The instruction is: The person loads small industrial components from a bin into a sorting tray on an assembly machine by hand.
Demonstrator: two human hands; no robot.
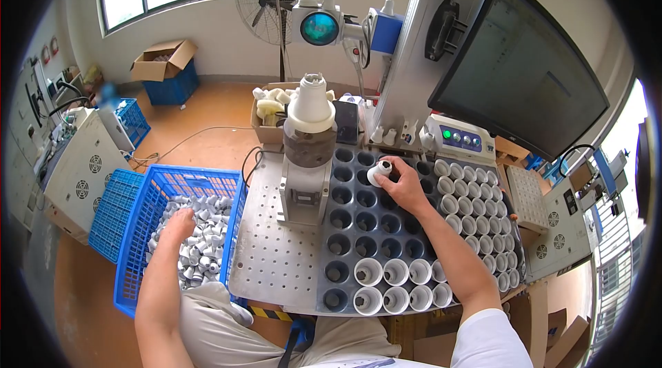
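My right hand (405, 187) pinches a white plastic bulb housing (379, 174) between thumb and fingers, just above the dark tray (378, 236) with round holes. Over to the left, my left hand (181, 223) reaches into a blue plastic crate (129, 258). Its fingers are curled down among a heap of white housings (205, 240); whether one is between them is hidden. White cup-like housings (368, 272) stand mouth up in the tray's near rows, and more fill its right side. Several holes on the left and middle of the tray hold none.
A machine post with a white cone-shaped fixture (310, 109) rises left of the tray, beside a perforated metal plate (272, 258). Overhead hangs a lens head (320, 28). A monitor (524, 65) and a control box (458, 139) stand at the back right.
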